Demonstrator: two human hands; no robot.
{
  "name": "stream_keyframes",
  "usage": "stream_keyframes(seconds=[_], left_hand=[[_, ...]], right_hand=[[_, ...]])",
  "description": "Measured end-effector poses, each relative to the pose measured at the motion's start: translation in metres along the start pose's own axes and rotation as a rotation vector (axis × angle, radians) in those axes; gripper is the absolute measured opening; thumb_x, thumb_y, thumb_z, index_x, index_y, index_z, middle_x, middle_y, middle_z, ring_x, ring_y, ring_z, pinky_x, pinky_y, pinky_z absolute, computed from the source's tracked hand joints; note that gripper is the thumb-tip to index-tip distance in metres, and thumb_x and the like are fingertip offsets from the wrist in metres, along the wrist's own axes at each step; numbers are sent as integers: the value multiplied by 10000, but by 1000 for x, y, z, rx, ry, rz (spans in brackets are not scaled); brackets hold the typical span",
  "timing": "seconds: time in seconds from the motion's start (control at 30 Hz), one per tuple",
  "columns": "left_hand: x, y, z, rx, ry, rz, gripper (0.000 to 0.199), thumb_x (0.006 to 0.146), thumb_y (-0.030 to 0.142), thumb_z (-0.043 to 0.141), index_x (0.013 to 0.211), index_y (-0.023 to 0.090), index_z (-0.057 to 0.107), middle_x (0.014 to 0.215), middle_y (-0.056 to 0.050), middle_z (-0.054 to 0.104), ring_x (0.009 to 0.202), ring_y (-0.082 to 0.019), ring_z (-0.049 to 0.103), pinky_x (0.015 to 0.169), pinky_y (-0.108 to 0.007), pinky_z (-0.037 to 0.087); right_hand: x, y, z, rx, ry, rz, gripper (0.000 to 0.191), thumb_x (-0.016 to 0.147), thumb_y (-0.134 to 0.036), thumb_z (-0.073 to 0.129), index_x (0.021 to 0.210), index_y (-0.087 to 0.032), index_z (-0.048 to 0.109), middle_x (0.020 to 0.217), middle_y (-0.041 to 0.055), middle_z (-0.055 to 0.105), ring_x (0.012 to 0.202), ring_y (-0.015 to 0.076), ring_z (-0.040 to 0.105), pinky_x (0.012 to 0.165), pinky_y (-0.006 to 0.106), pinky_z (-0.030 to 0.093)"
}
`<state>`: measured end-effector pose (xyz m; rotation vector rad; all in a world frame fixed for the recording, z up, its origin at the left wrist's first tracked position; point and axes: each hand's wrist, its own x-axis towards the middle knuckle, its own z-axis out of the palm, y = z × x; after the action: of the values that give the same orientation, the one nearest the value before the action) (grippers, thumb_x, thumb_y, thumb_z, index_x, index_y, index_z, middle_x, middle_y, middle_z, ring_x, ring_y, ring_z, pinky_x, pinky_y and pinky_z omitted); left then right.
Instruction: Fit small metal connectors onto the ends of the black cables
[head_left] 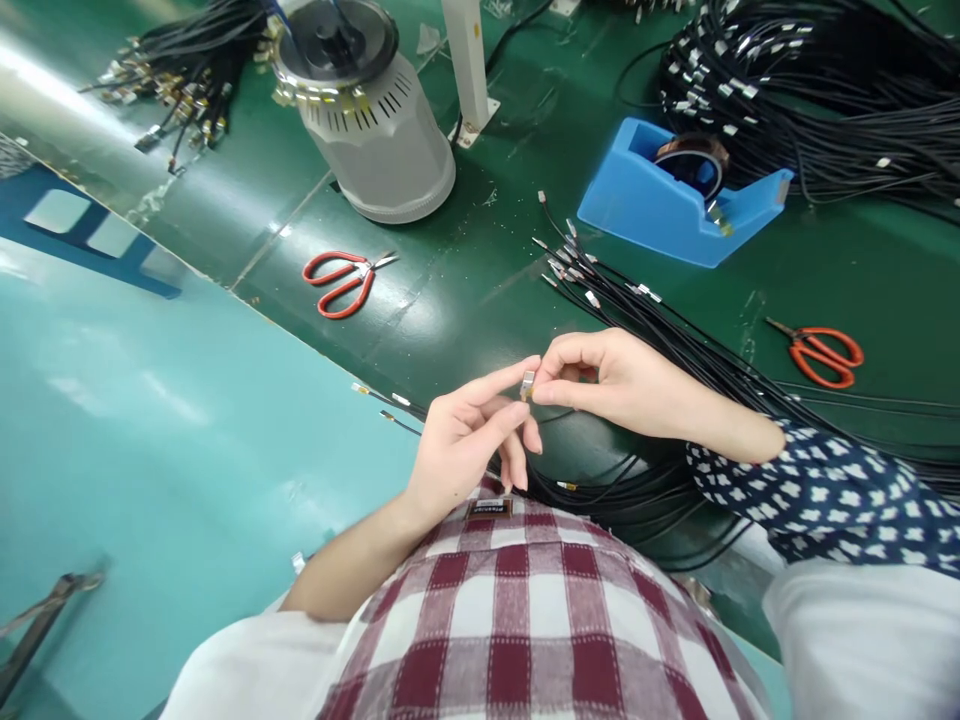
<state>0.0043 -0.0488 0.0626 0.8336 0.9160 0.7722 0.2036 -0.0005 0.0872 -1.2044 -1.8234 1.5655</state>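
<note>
A small silver cable connector [527,382], with a bit of amber tape at its lower end, is between my two hands in front of my apron. My left hand [474,432] pinches it between thumb and index finger, the other fingers loosely curled below. From the right, my right hand [611,378] closes thumb and index fingertips at the connector's side; my fingers partly hide what lies there. Black cables [637,490] run under and beside my hands, close to the apron. A further bundle of black cables [675,335] with silver ends lies just behind my right hand.
Red-handled snips [349,283] lie left on the green table [465,300], another pair [825,355] at right. A blue tape dispenser [637,190] stands behind the cables. A grey round machine [382,140] with tape pieces around its rim stands beside a white post [466,70]. Cable heaps [840,110] lie beyond.
</note>
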Motion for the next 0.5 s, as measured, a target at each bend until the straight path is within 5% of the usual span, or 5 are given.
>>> stream_keyframes(seconds=[0.5], left_hand=[[-4, -3, 1, 26, 5, 12, 485, 938, 311, 627, 1406, 197, 570, 686, 3, 683, 406, -106, 623, 374, -195, 503]], right_hand=[[-3, 1, 11, -56, 59, 50, 249, 852, -383, 658, 708, -181, 651, 761, 25, 685, 660, 143, 586, 592, 270, 428]])
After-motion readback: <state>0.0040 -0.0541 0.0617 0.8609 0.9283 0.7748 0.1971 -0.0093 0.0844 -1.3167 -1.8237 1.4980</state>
